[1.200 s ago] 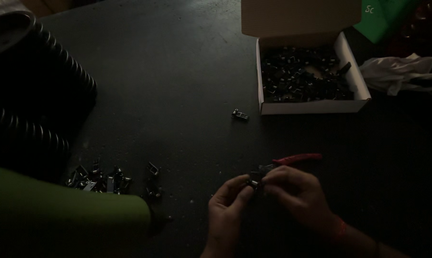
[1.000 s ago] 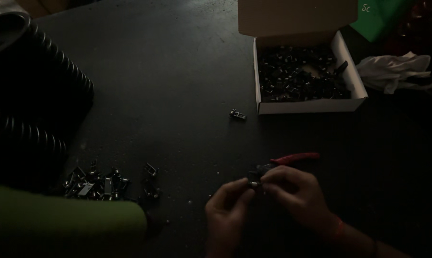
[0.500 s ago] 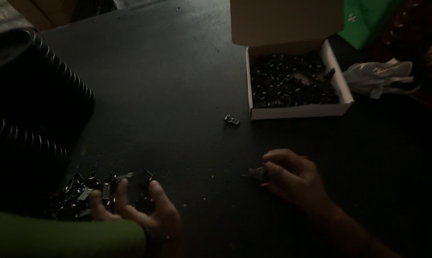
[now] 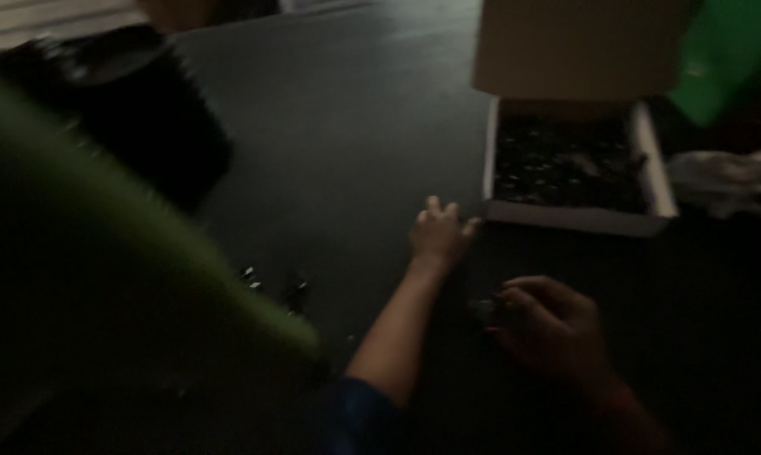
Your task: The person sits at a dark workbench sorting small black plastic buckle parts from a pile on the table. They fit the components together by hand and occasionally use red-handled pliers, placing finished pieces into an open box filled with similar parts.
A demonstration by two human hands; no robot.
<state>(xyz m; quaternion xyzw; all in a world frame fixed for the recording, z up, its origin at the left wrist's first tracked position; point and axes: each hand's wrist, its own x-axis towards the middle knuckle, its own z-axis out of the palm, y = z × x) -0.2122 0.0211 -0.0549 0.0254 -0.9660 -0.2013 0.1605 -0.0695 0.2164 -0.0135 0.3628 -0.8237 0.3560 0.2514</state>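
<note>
Nearest, a blurred green sleeve [image 4: 144, 244] sweeps across the lower left and hides that part of the counter [image 4: 347, 126]. Just past its edge a few small metal parts [image 4: 272, 285] lie loose on the dark top, with bare room around them.

The right hand [image 4: 553, 329] rests low on the counter, right of centre, fingers curled down narrow; a small dark part [image 4: 484, 308] sits at its fingertips, touching or just beside them, too blurred to say which, so I cannot tell whether the hand grips it.

The left hand [image 4: 439, 232] is stretched forward beyond it, forearm bare from a blue cuff [image 4: 347, 413], fingers spread loosely and pressed to the counter, just short of the near left corner of a white box [image 4: 656, 168]. Whether anything lies under the palm is not clear.

The box stands open, its lid [image 4: 566, 46] upright behind it, full of small dark parts. To its right lies a pale crumpled cloth [image 4: 726, 181], and a green thing [image 4: 730, 55] stands behind that. Between the box and a black ribbed container [image 4: 144, 118] at far left the counter is open. The room is dim and the view smeared.
</note>
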